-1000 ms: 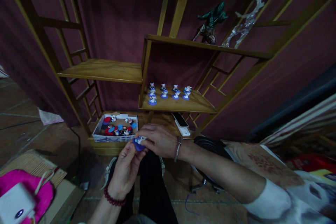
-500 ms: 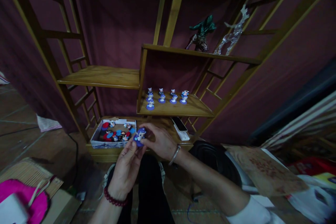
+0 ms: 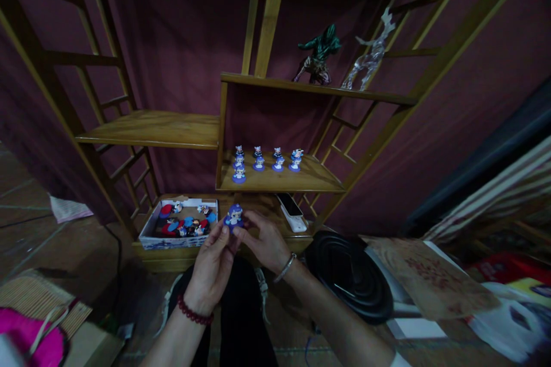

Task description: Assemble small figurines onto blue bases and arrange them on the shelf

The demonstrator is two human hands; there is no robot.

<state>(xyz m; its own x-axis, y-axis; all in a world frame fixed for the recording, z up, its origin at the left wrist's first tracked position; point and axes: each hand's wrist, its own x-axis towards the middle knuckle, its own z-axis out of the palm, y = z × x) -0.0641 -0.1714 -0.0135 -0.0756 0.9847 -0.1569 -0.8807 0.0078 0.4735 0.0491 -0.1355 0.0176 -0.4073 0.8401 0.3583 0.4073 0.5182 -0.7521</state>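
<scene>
- Held figurine turned: tipped sideways and partly covered by fingers one second ago, now shown roughly upright, front toward the camera.
- Meaning for the handling: front exposed for viewing; no release seen.
- Grip: base pinched between thumb and fingers of left hand at 7 o'clock; steadied by thumb and fingertips of right hand at 4 o'clock.
- Figurine location: held off any surface; box with loose figures at 9 o'clock, shelf with shelf figurines in rows at 1 o'clock, phone-like item at 3 o'clock.
- Versus earlier frame: shelf figurines, box contents apparently unchanged; camera view slightly shifted.
</scene>
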